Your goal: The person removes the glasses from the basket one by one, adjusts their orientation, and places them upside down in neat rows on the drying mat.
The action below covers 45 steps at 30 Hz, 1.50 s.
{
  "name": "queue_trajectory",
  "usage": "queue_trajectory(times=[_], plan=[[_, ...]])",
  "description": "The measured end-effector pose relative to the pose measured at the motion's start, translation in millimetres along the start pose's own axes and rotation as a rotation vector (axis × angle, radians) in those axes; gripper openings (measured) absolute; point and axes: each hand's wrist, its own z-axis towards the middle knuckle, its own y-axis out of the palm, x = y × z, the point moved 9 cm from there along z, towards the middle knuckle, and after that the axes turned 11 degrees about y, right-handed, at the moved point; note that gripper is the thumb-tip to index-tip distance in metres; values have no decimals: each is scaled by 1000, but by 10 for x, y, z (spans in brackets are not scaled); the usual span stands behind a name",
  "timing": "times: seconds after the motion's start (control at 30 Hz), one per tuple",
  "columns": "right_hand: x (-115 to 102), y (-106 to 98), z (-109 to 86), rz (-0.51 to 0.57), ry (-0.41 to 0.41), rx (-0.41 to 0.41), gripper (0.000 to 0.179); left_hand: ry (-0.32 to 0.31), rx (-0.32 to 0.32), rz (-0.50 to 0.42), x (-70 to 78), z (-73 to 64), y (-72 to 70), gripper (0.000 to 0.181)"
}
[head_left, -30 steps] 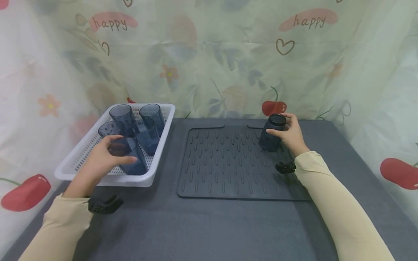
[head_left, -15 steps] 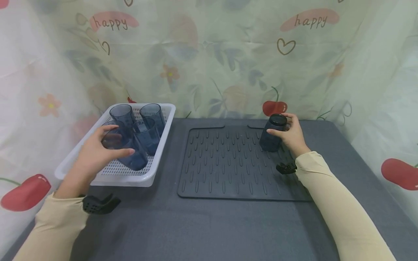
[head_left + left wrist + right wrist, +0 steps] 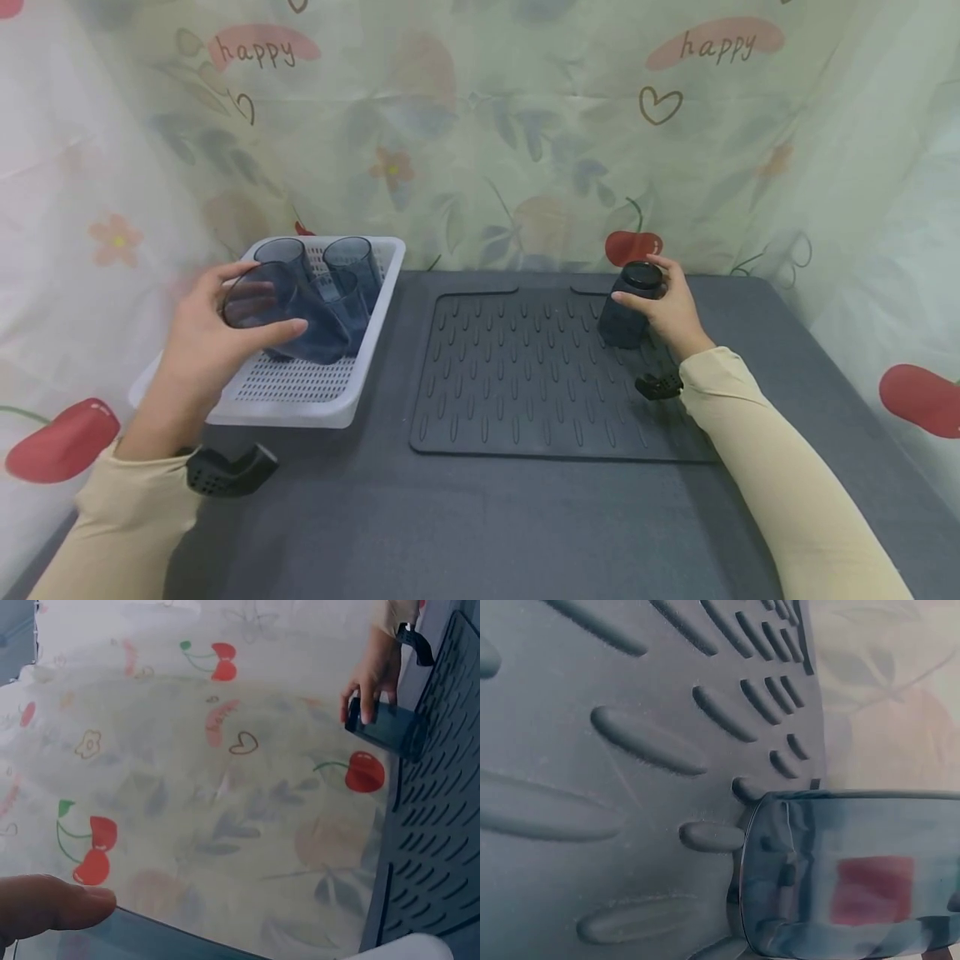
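Note:
My left hand (image 3: pixel 202 342) grips a clear blue drinking glass (image 3: pixel 311 323) near its rim, tilted over the white basket (image 3: pixel 348 400). In the left wrist view my thumb (image 3: pixel 56 906) lies by the glass's edge at the bottom. Other blue glasses (image 3: pixel 358 262) stand in the basket behind it, partly hidden. Over on the right, my right hand (image 3: pixel 671 310) holds a second blue glass (image 3: pixel 621 323) upside down, base up, at the back of the dark drying mat (image 3: pixel 517 375). The right wrist view shows this glass's rim end (image 3: pixel 780 877) at the ridged mat; my fingers are mostly out of that view.
The basket stands at the left of the grey table (image 3: pixel 450 525), with a gap between it and the mat. A patterned curtain (image 3: pixel 480 142) rises right behind the table and at both sides. Each wrist carries a black camera mount (image 3: pixel 228 471).
The left hand has lifted its glass from the front of the basket, moving up and leftward while the glass tilted more. The right hand and its glass have stayed in place.

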Motion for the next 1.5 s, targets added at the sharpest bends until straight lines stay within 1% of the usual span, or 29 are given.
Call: queue_trajectory(times=[0.03, 0.2, 0.27, 0.43, 0.57, 0.67, 0.73, 0.8, 0.83, 0.93, 1.03, 1.17, 1.33, 1.5], plan=[[-9, 1, -2, -4, -2, 1, 93, 15, 16, -17, 28, -7, -2, 91], [-63, -1, -9, 0, -16, 8, 93, 69, 95, -183, 149, -34, 24, 85], [-98, -6, -17, 15, -35, 14, 92, 85, 123, -252, 186, -35, 41, 82], [-213, -47, -53, 77, -109, 61, 83, 110, 140, -330, 259, -35, 107, 77], [-314, -81, -78, 121, -161, 100, 78, 129, 120, -400, 314, -34, 202, 74], [-387, -93, -91, 150, -193, 108, 74, 146, 98, -423, 349, -36, 283, 73], [-435, -102, -106, 171, -216, 109, 71, 152, 89, -423, 369, -37, 332, 73], [-488, -112, -130, 195, -240, 107, 69, 158, 85, -421, 389, -39, 375, 74], [-515, -117, -145, 209, -251, 104, 68, 161, 85, -436, 402, -39, 395, 73], [-604, -130, -210, 240, -274, 95, 66, 175, 82, -459, 443, -36, 452, 71], [-711, -134, -307, 249, -287, 87, 65, 184, 80, -484, 477, -27, 514, 69], [-816, -116, -391, 264, -315, 74, 64, 193, 69, -488, 500, -11, 608, 69], [-857, -52, -391, 323, -365, 25, 61, 183, 53, -468, 496, -8, 724, 68], [-913, 32, -444, 390, -397, -47, 59, 166, 58, -500, 501, 2, 849, 67]])
